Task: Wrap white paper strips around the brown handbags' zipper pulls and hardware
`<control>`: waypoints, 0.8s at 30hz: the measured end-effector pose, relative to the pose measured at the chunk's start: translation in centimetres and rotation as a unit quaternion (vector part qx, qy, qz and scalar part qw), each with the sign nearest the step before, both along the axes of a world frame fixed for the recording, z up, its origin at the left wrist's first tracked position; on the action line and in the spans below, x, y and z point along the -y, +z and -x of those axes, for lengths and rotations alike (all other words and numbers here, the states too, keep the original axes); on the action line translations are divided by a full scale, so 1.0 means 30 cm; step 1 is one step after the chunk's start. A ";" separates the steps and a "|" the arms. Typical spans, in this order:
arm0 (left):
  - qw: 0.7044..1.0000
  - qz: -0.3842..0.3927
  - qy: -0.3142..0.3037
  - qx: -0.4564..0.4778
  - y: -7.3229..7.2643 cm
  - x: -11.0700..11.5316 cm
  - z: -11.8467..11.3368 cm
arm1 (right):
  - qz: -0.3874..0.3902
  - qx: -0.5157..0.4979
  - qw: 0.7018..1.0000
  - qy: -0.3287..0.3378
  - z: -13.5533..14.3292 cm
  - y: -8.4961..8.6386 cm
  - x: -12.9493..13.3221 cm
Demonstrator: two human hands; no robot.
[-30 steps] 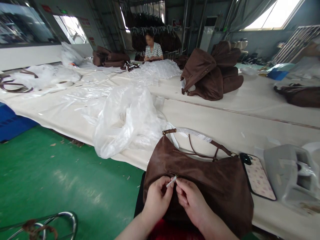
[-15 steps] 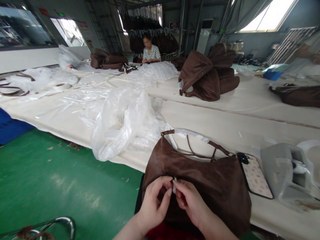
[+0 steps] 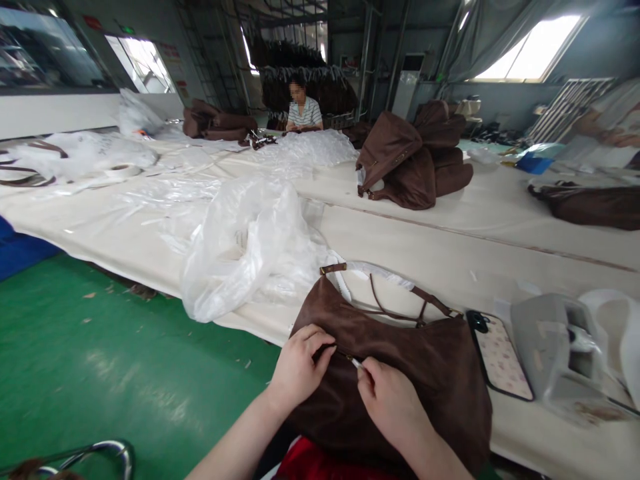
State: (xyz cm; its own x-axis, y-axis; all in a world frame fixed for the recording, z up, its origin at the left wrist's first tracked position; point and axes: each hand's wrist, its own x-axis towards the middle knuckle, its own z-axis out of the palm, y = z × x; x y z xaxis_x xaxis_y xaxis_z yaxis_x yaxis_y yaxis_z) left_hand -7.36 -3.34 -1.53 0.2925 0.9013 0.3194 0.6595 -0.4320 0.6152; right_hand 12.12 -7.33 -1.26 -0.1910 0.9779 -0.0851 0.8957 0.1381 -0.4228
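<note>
A brown bag [image 3: 415, 387] lies at the table's front edge, its strap partly wrapped in white material toward the back. My left hand [image 3: 305, 360] pinches the bag's surface near a zipper line, left of a small metal zipper part [image 3: 349, 357]. My right hand [image 3: 387, 397] is closed on a small white piece [image 3: 357, 363] joined to that metal part. A phone with a patterned case [image 3: 500, 357] lies just right of the bag.
Crumpled clear plastic [image 3: 250, 253] lies left of the bag. A grey tape dispenser [image 3: 555, 353] stands at right. More brown bags [image 3: 405, 160] are piled farther back. A person [image 3: 304, 113] sits across the table; another person's arms [image 3: 610, 133] show at far right.
My hands have moved apart; the left went up and left along the bag, and the right now grips the white piece alone. The view has shifted slightly.
</note>
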 end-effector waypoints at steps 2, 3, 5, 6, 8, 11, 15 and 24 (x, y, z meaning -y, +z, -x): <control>1.000 0.002 0.000 0.006 0.002 0.001 -0.002 | -0.019 -0.006 1.000 -0.002 -0.008 -0.006 0.003; 1.000 0.001 0.000 0.007 0.004 0.002 -0.001 | -0.031 -0.007 0.999 -0.002 -0.012 -0.008 0.004; 1.000 0.002 0.001 0.007 0.008 0.006 0.002 | -0.054 -0.005 0.999 0.003 -0.019 -0.011 0.006; 1.000 0.001 0.005 0.006 0.009 0.009 0.006 | -0.061 -0.002 0.998 0.007 -0.022 -0.012 0.006; 0.999 -0.002 0.031 0.007 0.005 0.016 0.020 | -0.064 0.005 0.998 0.011 -0.029 -0.014 0.008; 0.989 -0.026 0.141 0.021 -0.021 0.032 0.067 | -0.057 -0.004 0.998 0.006 -0.037 -0.010 0.008; 0.959 -0.012 0.271 0.085 -0.099 0.061 0.165 | -0.044 -0.082 0.996 0.009 -0.071 0.025 -0.014; 0.897 0.334 0.169 0.235 -0.215 0.269 0.186 | -0.098 0.023 0.995 -0.025 -0.298 0.053 -0.153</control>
